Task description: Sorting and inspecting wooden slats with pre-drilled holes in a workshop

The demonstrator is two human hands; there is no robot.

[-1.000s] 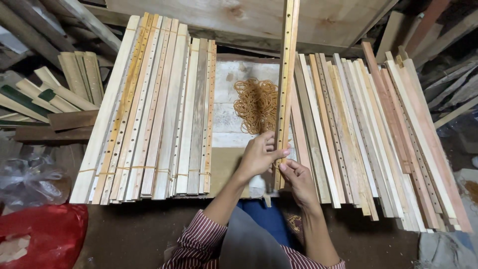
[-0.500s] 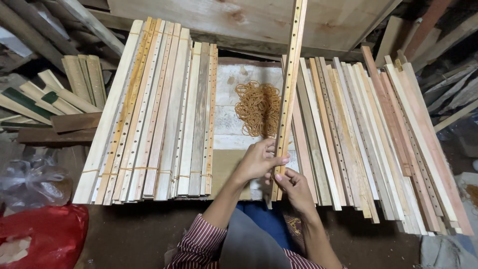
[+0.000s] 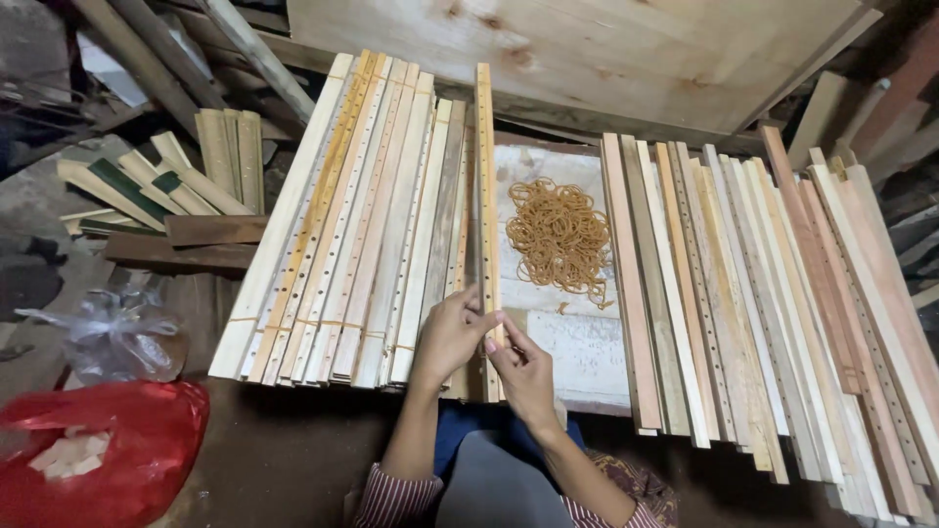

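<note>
The person's left hand (image 3: 448, 337) and right hand (image 3: 523, 367) meet at the near end of a long, narrow pale wooden slat with a row of small drilled holes (image 3: 484, 186). The slat lies lengthwise on the bench, at the right edge of the left stack of similar drilled slats (image 3: 342, 225), reaching toward the far edge. The fingers of both hands pinch the slat near its near end, thumbs and fingertips pressed on its faces.

The slat looks light and stiff but thin, likely to flex or whip if lifted by one end; a hold nearer its middle would steady it. Its sawn faces seem dry, not slippery.

Just right of it lies a heap of tan rubber bands (image 3: 559, 235) on a pale board (image 3: 587, 352). Beyond that, a second spread of wooden slats (image 3: 763, 293). At the near left, a red plastic bag (image 3: 98, 445) and a clear crumpled plastic bag (image 3: 117, 332) lie unlabelled.
</note>
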